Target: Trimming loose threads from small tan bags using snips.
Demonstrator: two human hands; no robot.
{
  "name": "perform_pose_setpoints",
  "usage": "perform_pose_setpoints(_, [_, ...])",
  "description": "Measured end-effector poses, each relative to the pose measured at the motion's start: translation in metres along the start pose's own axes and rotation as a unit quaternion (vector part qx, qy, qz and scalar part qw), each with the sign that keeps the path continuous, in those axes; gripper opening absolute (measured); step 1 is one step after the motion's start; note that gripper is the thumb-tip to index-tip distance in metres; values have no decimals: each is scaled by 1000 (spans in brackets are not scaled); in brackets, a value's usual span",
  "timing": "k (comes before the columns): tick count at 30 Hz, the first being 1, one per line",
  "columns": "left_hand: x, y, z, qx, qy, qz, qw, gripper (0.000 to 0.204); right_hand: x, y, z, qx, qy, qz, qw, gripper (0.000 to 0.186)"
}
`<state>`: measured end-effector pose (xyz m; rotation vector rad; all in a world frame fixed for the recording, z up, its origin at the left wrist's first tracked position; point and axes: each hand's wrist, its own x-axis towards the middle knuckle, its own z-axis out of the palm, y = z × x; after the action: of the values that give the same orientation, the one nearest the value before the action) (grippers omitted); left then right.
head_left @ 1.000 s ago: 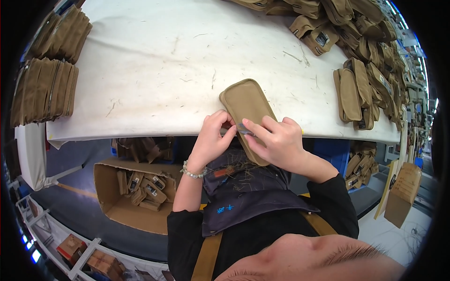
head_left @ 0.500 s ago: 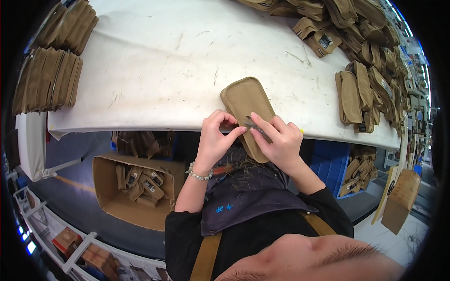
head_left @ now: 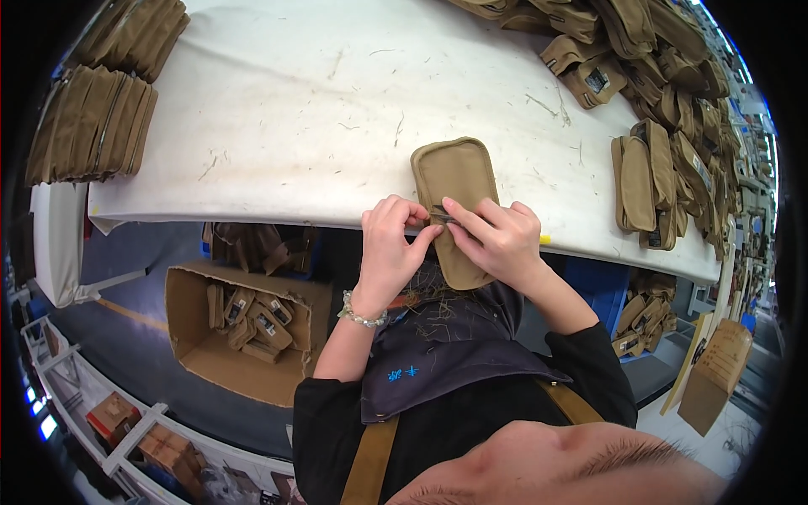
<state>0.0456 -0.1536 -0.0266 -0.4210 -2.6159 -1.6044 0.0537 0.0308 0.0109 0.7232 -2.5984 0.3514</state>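
Note:
A flat brown fabric pouch (head_left: 459,172) with rounded corners and raised piping leans across the table's front edge, its lower end over my apron. My left hand (head_left: 389,244) is closed at the pouch's left edge, thumb and bent fingers gripping there; any loose thread between them is too fine to see. Small metal thread snips (head_left: 441,215) sit in my right hand (head_left: 502,241), their blades pointing left, close to my left fingertips and over the pouch's face. My right fingers also lie against the pouch's right side.
On the white-covered table (head_left: 278,126) lie thread scraps. Stacked brown pouches (head_left: 93,122) stand at the left, and a large heap of pouches (head_left: 665,168) fills the right. Below are a cardboard box (head_left: 189,324) with pouches inside and a blue crate (head_left: 593,290).
The pouch has turned more upright, its top end shifting right. The snips have moved slightly left and up, nearer the pouch's left edge. Both hands keep their hold.

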Motion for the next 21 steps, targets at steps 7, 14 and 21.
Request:
perform_pose_setpoints(7, [0, 0, 1, 38, 11, 16, 999, 18, -3, 8, 10, 14, 10, -23, 1000, 34])
perform_pose_setpoints(14, [0, -2, 8, 70, 48, 38, 996, 14, 0, 22, 19, 34, 15, -72, 997, 37])
perform_pose_setpoints(21, [-2, -2, 15, 106, 75, 55, 990, 12, 5, 31, 25, 87, -2, -64, 994, 35])
